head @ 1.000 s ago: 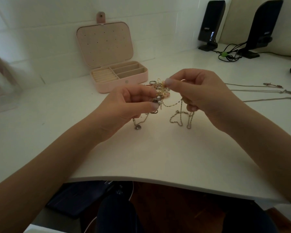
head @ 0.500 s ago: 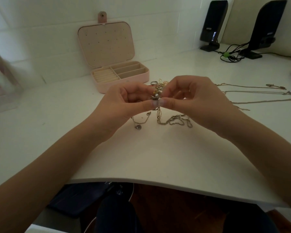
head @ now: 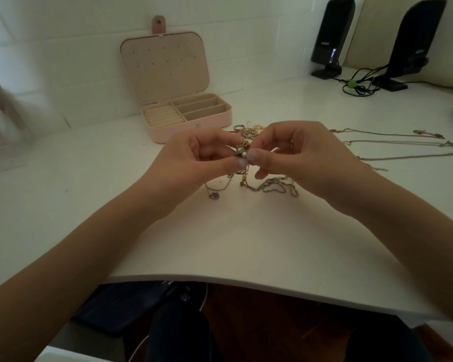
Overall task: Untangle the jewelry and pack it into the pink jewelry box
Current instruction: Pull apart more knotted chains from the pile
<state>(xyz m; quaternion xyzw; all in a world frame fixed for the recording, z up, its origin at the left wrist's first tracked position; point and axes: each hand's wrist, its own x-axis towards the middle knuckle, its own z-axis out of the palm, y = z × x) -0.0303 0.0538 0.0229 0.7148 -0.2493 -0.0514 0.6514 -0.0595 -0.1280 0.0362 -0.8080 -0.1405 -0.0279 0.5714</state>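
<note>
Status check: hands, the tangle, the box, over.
Left hand and right hand both pinch the jewelry tangle, chains trailing onto the table. Pink jewelry box open behind, compartments look empty. Nothing blocking.

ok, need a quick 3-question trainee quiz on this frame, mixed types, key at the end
1. True or false: the pink box has its lid shut.
2. Multiple choice: what do the left hand and right hand pinch between them? A) a cable B) the tangle C) a speaker
3. Fill in: the straightened chains lie on the table to the person's ____.

Key: 1 false, the lid stands open. 2 B. 3 right.
</note>
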